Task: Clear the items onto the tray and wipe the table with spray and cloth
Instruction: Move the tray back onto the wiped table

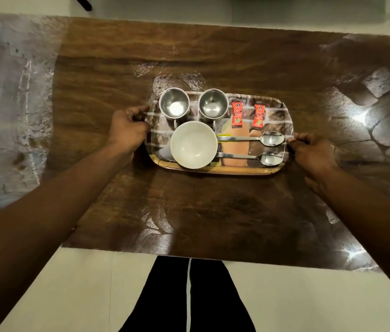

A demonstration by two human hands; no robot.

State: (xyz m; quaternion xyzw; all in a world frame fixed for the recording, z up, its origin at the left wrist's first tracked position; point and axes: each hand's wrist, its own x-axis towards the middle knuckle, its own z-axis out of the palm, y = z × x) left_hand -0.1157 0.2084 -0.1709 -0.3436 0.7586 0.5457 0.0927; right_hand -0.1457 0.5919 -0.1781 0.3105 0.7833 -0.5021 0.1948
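A printed tray [277, 116] sits in the middle of the wooden table [117, 80]. On it stand two steel cups [174, 106] [213, 106], a white bowl [193, 144], two red sachets [237, 113] [258, 115] and two steel spoons [256, 138] [253, 156]. My left hand [129, 128] grips the tray's left edge. My right hand [311, 153] grips its right edge. No spray bottle or cloth is in view.
The glossy table reflects light at the right and left ends. Its near edge runs above my dark trousers [186, 295] and the pale floor [81, 283]. Dark chair or table legs [83, 2] show beyond the far edge.
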